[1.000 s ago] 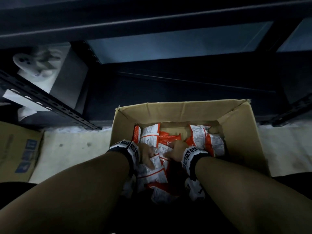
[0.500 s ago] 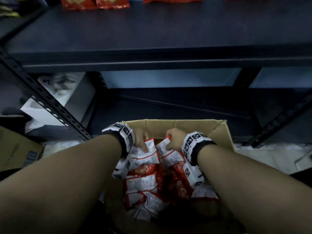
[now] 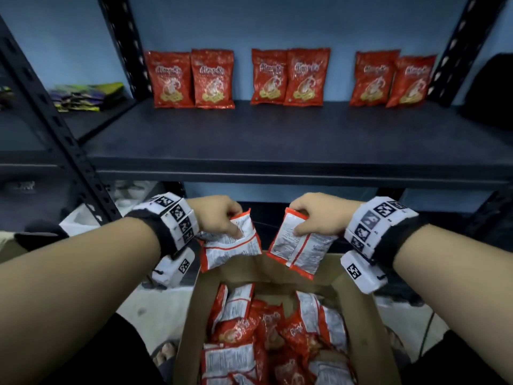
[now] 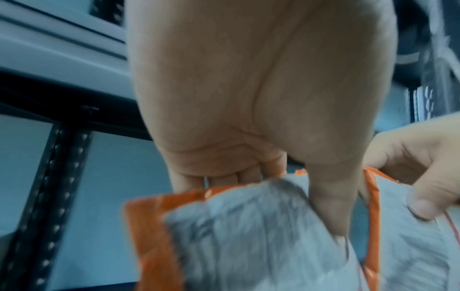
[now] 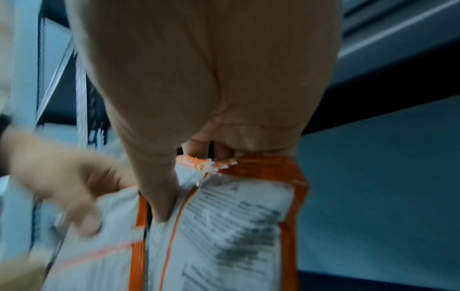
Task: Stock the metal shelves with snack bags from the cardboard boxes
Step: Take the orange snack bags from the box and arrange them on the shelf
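Head view: left hand (image 3: pixel 219 215) pinches the top of one snack bag (image 3: pixel 230 248), right hand (image 3: pixel 313 218) pinches the top of a second bag (image 3: pixel 298 247); both hang printed-back toward the camera, centre of frame, above the far edge of the open cardboard box (image 3: pixel 358 315), which holds many more bags. Left wrist view: thumb (image 4: pixel 331 200) pressed on the bag face, fingers curled behind the top seam. Right wrist view shows the same kind of grip, thumb (image 5: pixel 159 196) across the face. Six red bags (image 3: pixel 212 79) stand in pairs against the back wall, upper centre, on the metal shelf (image 3: pixel 277 140); front of the shelf is bare. Risks, as judged: grip is on the top edge only, so a bag could slip or swing and fall back into the box; bags face backward, so they may go up label-in unless turned; a careless reach could topple the standing pairs; a bag set upright in the open front has nothing to lean on and may flop over.
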Available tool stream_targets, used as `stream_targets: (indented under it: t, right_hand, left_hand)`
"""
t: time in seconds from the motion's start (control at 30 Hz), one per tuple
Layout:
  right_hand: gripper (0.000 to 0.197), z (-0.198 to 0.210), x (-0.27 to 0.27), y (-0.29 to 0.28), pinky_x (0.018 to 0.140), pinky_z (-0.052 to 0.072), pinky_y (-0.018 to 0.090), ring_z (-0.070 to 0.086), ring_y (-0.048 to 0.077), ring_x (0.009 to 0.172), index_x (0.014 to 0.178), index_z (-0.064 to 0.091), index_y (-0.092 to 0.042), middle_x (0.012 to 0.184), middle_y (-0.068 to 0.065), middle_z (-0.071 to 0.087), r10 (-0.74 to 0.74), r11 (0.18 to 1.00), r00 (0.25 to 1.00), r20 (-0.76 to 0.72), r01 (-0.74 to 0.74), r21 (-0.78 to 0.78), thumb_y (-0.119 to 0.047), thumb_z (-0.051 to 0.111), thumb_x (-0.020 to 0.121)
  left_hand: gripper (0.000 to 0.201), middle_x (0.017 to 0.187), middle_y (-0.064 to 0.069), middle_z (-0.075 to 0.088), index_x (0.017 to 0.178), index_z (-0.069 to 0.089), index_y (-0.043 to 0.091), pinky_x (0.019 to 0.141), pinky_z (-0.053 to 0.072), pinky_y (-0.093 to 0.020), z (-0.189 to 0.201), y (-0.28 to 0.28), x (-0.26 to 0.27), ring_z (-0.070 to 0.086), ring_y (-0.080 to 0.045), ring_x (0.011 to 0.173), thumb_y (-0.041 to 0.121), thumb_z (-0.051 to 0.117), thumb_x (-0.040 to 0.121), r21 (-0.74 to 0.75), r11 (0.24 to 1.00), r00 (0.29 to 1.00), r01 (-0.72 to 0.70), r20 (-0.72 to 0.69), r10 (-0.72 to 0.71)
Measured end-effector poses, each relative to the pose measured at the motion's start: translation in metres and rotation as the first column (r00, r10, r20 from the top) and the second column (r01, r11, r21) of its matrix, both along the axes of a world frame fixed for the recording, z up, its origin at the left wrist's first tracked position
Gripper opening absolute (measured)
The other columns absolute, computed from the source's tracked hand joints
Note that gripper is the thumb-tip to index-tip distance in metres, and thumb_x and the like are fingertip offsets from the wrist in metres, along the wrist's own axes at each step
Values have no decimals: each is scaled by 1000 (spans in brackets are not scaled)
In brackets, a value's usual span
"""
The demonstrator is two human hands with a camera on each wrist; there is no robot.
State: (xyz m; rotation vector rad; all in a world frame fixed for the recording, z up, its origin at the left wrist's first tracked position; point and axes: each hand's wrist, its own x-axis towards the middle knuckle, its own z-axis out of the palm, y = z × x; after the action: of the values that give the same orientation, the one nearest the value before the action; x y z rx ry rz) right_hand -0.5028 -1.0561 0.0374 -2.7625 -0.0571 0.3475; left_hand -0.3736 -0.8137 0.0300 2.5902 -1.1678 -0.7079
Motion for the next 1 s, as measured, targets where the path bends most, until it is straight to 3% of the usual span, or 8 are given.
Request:
stream_targets:
  t: [0.17,0.27,0.43,0.53,0.6,0.7,0.8,1.0]
  right_hand:
    - [19,19,-7,-12,65,50,33,64,8,67,80,64,-17,78,-3,70,-66,990,989,132,48,133,-25,81,84]
    - [19,29,-13,-16,63,51,31,65,6,66,81,64,-19,77,-5,70,-131,973,973,188,90,215,-25,83,83]
    - [18,56,-22,-16,71,57,43,70,15,75,86,66,-22,81,-4,72,-176,945,916,362,54,323,-26,83,84]
    - [23,78,-22,-15,76,56,53,69,28,78,90,66,-18,84,6,71,-204,918,835,511,-18,397,-34,80,81]
    - [27,94,-22,-15,78,57,54,69,24,78,92,68,-18,87,7,72,-267,893,757,597,-39,449,-39,79,79]
    - [20,118,-27,-19,82,58,48,69,22,83,92,68,-19,91,7,72,-343,883,605,718,-53,466,-31,80,83]
    - [17,128,-31,-26,81,55,33,65,14,82,96,68,-21,91,7,70,-383,893,462,800,-36,448,-26,80,86]
    - [25,91,-24,-37,85,52,26,64,13,89,106,76,-19,98,-4,69,-230,972,475,850,74,221,-16,85,83]
  left_hand:
    - [20,84,0,76,91,69,23,78,61,-45,0,13,-5,74,-20,77,37,81,84,-178,983,997,-51,-63,40]
    - [23,85,1,76,92,69,23,80,61,-44,3,16,-5,73,-17,78,42,81,84,-250,966,998,-62,-22,58]
    - [30,85,-3,74,91,66,17,79,58,-45,10,21,-9,70,-20,78,42,80,85,-317,946,996,-71,23,82]
    - [24,88,2,75,94,67,19,78,60,-41,13,25,-11,72,-14,80,38,79,87,-322,944,997,-67,0,71]
    - [18,88,7,76,94,67,22,75,61,-33,16,27,-14,72,-6,78,34,80,88,-335,939,997,-73,-8,75]
    - [16,85,9,75,90,66,25,69,57,-24,19,28,-17,72,-2,76,32,80,88,-349,933,996,-83,-9,85]
    - [18,88,9,76,93,66,25,74,61,-31,19,30,-16,73,-3,78,34,80,88,-349,933,996,-89,-21,88]
    - [20,88,7,76,93,67,20,78,62,-37,19,27,-18,73,-5,78,34,80,87,-347,933,996,-91,-23,89]
